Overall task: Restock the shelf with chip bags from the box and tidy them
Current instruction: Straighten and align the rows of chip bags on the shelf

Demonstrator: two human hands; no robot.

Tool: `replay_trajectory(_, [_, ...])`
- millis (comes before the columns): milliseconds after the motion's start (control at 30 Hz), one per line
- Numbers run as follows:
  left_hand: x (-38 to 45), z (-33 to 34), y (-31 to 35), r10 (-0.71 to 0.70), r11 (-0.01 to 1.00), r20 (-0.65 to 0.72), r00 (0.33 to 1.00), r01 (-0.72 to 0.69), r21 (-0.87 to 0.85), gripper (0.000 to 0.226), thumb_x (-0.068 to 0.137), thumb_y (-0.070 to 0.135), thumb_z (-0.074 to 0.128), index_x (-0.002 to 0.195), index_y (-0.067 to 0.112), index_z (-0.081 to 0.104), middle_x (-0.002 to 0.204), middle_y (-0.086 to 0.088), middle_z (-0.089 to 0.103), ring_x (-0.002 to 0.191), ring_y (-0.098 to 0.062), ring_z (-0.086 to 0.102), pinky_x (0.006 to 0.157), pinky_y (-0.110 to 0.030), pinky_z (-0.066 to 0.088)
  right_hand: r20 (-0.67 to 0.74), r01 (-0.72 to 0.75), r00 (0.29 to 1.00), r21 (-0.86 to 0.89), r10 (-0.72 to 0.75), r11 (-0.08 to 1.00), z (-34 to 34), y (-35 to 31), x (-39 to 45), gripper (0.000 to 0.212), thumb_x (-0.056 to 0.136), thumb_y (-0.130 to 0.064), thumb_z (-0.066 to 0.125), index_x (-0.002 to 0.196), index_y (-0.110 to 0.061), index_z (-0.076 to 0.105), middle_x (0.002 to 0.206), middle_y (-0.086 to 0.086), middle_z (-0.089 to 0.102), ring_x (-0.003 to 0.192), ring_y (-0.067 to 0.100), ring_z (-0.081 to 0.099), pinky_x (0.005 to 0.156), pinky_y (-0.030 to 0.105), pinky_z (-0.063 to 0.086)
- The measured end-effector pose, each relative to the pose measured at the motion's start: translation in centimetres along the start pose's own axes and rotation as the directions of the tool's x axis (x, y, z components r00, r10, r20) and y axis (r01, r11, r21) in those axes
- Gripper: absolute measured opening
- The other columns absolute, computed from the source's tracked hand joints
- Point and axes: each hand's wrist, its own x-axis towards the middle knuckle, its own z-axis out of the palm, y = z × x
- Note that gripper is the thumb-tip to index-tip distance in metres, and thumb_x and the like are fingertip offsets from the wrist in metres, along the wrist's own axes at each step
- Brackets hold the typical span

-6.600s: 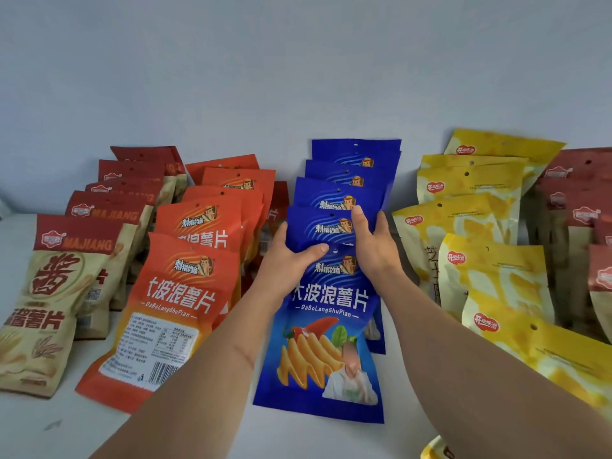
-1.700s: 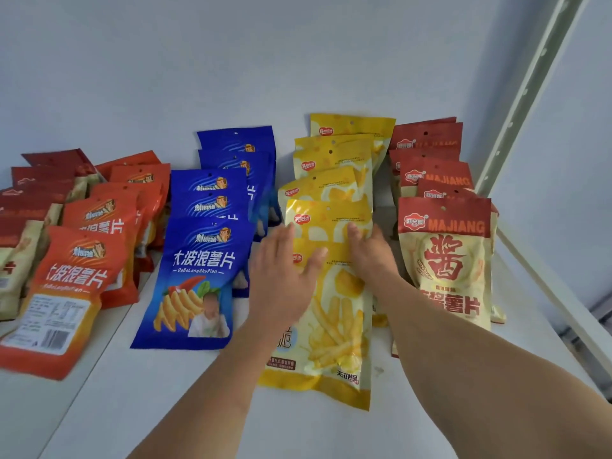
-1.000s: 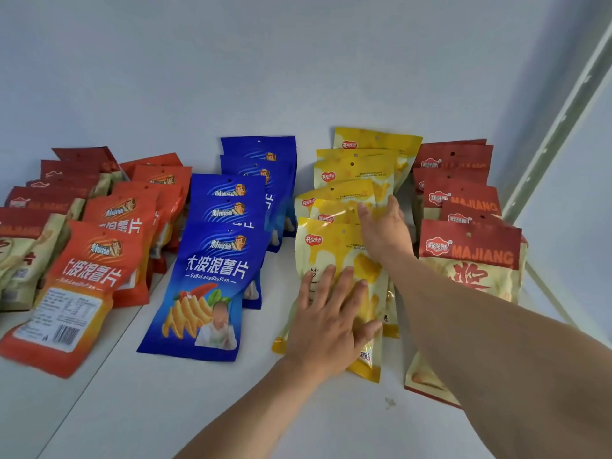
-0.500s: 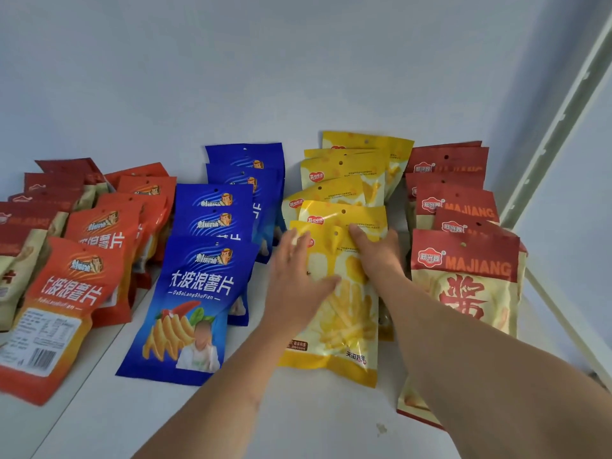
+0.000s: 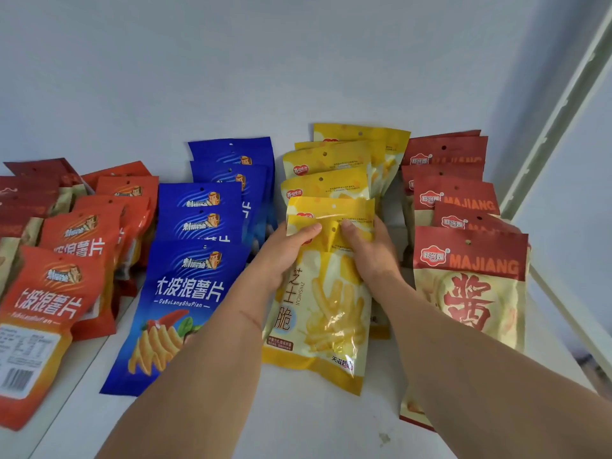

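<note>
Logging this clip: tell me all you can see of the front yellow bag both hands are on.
The front yellow bag is glossy plastic with a clear window showing yellow sticks, and a punched hang hole. It lies tilted on the white shelf, overlapping the yellow row behind. The left hand and right hand grip its upper part.

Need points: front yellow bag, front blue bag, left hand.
front yellow bag [image 5: 331, 319], head view, on the clear window showing the fries.
front blue bag [image 5: 185, 293], head view, on the white lettering across its middle.
left hand [image 5: 284, 256], head view, on the back of the hand.
</note>
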Motion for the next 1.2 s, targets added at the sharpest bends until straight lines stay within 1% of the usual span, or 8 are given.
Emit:
replay_trajectory(100, [-0.6, 0.2, -0.3, 0.025, 0.994, -0.063, 0.998, -0.018, 0.112, 0.04, 0.09, 0.049, 0.071, 0.125, 0.038, 0.056, 0.125, 0.007, 0.067, 0.117, -0.021, 0.065, 0.089, -0.035, 0.054, -0.016, -0.043, 0.999, -0.055, 0.042, 0.998, 0.4, 0.6, -0.4, 0.073, 0.088, -0.06, 0.063, 0.149, -0.028, 0.038, 0.137, -0.002, 0.059, 0.125, 0.026, 0.057, 0.104, 0.037, 0.044])
replay_trajectory(200, [-1.4, 0.4, -0.8, 0.058, 0.947, -0.176, 0.983, 0.001, 0.32, 0.089, 0.091, 0.057, 0.065, 0.161, 0.03, 0.018, 0.164, -0.002, 0.03, 0.148, -0.029, 0.035, 0.114, -0.048, 0.035, -0.046, -0.082, 0.996, -0.121, 0.077, 0.989, 0.5, 0.9, -0.6, 0.083, 0.082, -0.069, 0.062, 0.148, -0.026, 0.036, 0.134, 0.0, 0.061, 0.121, 0.03, 0.059, 0.104, 0.046, 0.047])
replay_trajectory(267, [-2.2, 0.1, -1.2, 0.206, 0.863, -0.254, 0.945, -0.053, 0.502, 0.098, 0.091, 0.063, 0.06, 0.163, 0.024, 0.005, 0.17, -0.004, 0.015, 0.155, -0.028, 0.02, 0.121, -0.051, 0.025, -0.048, -0.079, 0.996, -0.161, 0.072, 0.984, 0.3, 0.6, -0.6, 0.09, 0.08, -0.071, 0.062, 0.151, -0.025, 0.031, 0.138, 0.002, 0.058, 0.123, 0.031, 0.058, 0.104, 0.049, 0.047])
replay_trajectory(400, [-6.7, 0.5, -4.5, 0.622, 0.336, -0.041, 0.782, -0.218, 0.916, 0.074, 0.095, 0.067, 0.041, 0.157, 0.028, 0.028, 0.165, -0.005, 0.029, 0.153, -0.03, 0.023, 0.121, -0.052, 0.022, -0.071, -0.063, 0.997, -0.3, 0.043, 0.952, 0.1, -0.2, -0.3, 0.103, 0.082, -0.067, 0.064, 0.158, -0.024, 0.009, 0.157, 0.006, 0.035, 0.14, 0.033, 0.041, 0.111, 0.051, 0.039])
replay_trajectory(467, [-9.0, 1.6, -7.0, 0.645, 0.105, 0.145, 0.75, -0.275, 0.956, 0.065, 0.093, 0.07, 0.035, 0.147, 0.035, 0.045, 0.159, -0.004, 0.042, 0.15, -0.034, 0.031, 0.119, -0.057, 0.023, -0.087, 0.012, 0.995, -0.444, -0.057, 0.896, 0.1, -0.9, -0.4, 0.102, 0.085, -0.065, 0.062, 0.159, -0.025, 0.004, 0.164, 0.004, 0.016, 0.147, 0.031, 0.027, 0.116, 0.05, 0.031])
replay_trajectory(533, [-9.9, 2.3, -8.9, 0.585, -0.003, 0.242, 0.774, -0.297, 0.955, 0.062, 0.094, 0.072, 0.032, 0.141, 0.036, 0.053, 0.155, -0.005, 0.047, 0.147, -0.037, 0.036, 0.117, -0.061, 0.026, -0.057, 0.117, 0.98, -0.603, -0.189, 0.789, 0.2, -1.8, -0.5, 0.092, 0.09, -0.063, 0.055, 0.159, -0.029, 0.006, 0.167, -0.003, 0.002, 0.153, 0.025, 0.01, 0.121, 0.047, 0.018])
replay_trajectory(733, [-9.4, 1.8, -10.1, 0.527, -0.07, 0.29, 0.799, -0.3, 0.951, 0.065, 0.098, 0.071, 0.027, 0.148, 0.035, 0.046, 0.159, -0.005, 0.041, 0.148, -0.037, 0.035, 0.116, -0.065, 0.031, 0.205, 0.338, 0.928, -0.815, -0.31, 0.472, 0.3, -4.6, 0.8, 0.067, 0.099, -0.065, 0.03, 0.158, -0.038, 0.014, 0.168, -0.005, -0.003, 0.155, 0.022, -0.005, 0.121, 0.049, 0.009])
replay_trajectory(1200, [-8.5, 1.8, -11.4, 0.554, -0.025, 0.275, 0.786, -0.315, 0.949, 0.067, 0.098, 0.071, 0.029, 0.15, 0.033, 0.045, 0.162, -0.007, 0.036, 0.15, -0.037, 0.03, 0.114, -0.063, 0.033, 0.236, 0.299, 0.95, -0.871, -0.203, 0.389, 2.3, -2.3, 2.2, 0.064, 0.099, -0.066, 0.017, 0.156, -0.039, 0.017, 0.168, -0.007, -0.006, 0.155, 0.024, -0.004, 0.121, 0.049, 0.011])
